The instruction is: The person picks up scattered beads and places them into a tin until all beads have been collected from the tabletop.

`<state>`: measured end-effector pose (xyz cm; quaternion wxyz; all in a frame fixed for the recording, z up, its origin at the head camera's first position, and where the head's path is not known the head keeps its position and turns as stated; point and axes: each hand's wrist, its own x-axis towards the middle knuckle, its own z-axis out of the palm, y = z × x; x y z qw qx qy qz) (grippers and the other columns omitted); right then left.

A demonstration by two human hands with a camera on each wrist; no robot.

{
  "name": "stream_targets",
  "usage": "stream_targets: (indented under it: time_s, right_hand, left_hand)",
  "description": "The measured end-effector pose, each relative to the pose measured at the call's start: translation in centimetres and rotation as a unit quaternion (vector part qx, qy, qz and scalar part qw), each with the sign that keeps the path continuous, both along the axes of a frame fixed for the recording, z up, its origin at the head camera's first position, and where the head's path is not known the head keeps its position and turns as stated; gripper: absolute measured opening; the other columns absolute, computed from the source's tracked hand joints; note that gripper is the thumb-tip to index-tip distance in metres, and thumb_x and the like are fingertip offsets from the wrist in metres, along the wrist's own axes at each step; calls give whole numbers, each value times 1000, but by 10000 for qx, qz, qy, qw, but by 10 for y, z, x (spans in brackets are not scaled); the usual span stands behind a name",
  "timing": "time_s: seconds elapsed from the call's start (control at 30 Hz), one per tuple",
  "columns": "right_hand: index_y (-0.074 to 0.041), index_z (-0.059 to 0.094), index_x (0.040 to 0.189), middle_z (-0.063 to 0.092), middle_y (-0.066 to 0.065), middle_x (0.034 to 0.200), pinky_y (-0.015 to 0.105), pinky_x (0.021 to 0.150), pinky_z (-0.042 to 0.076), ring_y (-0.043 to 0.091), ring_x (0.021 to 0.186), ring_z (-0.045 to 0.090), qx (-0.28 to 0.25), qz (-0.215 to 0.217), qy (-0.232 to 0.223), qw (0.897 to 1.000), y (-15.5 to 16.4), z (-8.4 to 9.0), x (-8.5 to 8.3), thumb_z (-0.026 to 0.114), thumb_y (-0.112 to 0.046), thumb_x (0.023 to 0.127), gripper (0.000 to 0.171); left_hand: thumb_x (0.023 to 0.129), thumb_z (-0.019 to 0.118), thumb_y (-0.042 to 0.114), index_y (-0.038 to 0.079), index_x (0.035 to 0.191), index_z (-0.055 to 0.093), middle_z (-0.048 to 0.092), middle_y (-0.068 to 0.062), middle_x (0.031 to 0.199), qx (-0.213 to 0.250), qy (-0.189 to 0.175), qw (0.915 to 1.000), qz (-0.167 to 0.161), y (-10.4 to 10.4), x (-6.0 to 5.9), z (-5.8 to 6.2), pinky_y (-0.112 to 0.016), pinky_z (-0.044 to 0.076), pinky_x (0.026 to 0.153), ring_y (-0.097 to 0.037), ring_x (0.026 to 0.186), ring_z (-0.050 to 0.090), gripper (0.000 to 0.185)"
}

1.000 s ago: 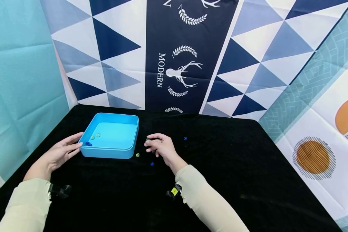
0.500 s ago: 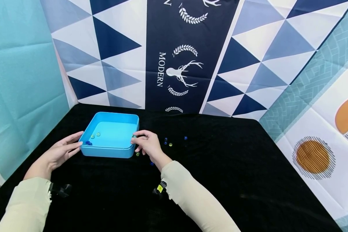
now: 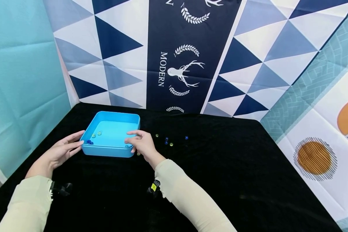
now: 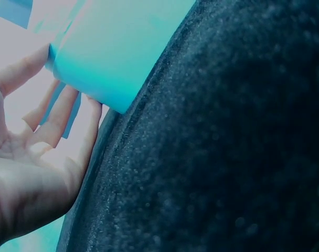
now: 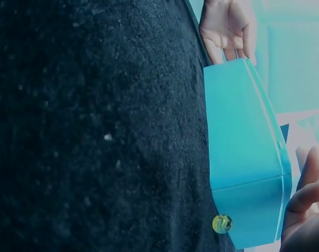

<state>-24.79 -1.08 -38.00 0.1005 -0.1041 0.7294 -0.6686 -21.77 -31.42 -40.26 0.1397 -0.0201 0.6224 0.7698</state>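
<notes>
A shallow blue tray [image 3: 104, 150] sits on black cloth. Blue and green marbles [image 3: 89, 142] lie in its near left corner. My left hand [image 3: 76, 141] rests straight fingers [image 4: 60, 115] against the tray's [image 4: 112, 47] left side. My right hand [image 3: 131, 139] hovers over the tray's near right corner with fingers [image 5: 309, 181] loosely bent, and no marble shows between them. A small marble [image 3: 127, 146] lies in the tray just below those fingertips. A green marble [image 5: 221, 223] sits on the cloth by the tray's [image 5: 243, 152] corner.
Several loose marbles [image 3: 166, 140] lie on the cloth right of the tray, the farthest a blue marble [image 3: 186, 138]. Patterned backdrop panels [image 3: 177, 58] wall the table at the back and both sides. Bare black cloth [image 3: 235, 180] stretches to the right and front.
My right hand lifted a marble from the cloth and carried it left over the tray's right rim. The left hand stayed against the tray.
</notes>
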Motion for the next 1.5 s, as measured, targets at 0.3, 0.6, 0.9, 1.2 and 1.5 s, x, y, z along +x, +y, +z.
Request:
stream_targets:
  time_s: [0.3,0.6,0.9,1.2,1.5]
  right_hand:
    - [-6,67,111,65,4,67,20,36,32,16,42,49,13,4,-76,10000,5,0,6,72,-10,79,33]
    - [-3,67,109,68,7,75,20,39,41,12,44,53,-128,38,-32,9999,18,-1,11,72,-11,80,31]
    - [4,64,108,68,5,78,21,45,47,12,48,54,-215,162,-5,9996,51,-5,13,72,-9,80,32]
    - [8,61,109,68,4,78,21,47,49,11,49,55,-174,38,68,9998,85,-5,19,71,-8,81,34]
    - [12,59,108,67,4,75,21,48,49,11,50,55,-290,-216,123,9993,118,0,23,70,-3,79,35]
  left_hand:
    - [93,59,11,19,151,13,-5,-11,154,71,-56,10000,21,1,-1,1,-17,48,84,4,97,57,74]
    - [92,59,10,20,150,16,-5,-11,154,74,-61,9999,62,2,0,1,-17,48,84,4,97,57,73]
    - [92,60,11,19,150,15,-4,-10,155,-19,31,10000,48,3,-1,-3,-16,47,85,6,98,55,74]
    - [92,60,13,18,150,15,-3,-10,155,-105,14,9999,58,3,0,-1,-16,47,84,6,97,56,74]
    - [93,59,13,22,150,19,-5,-10,155,-43,-9,10000,36,2,1,0,-16,47,85,6,97,55,70]
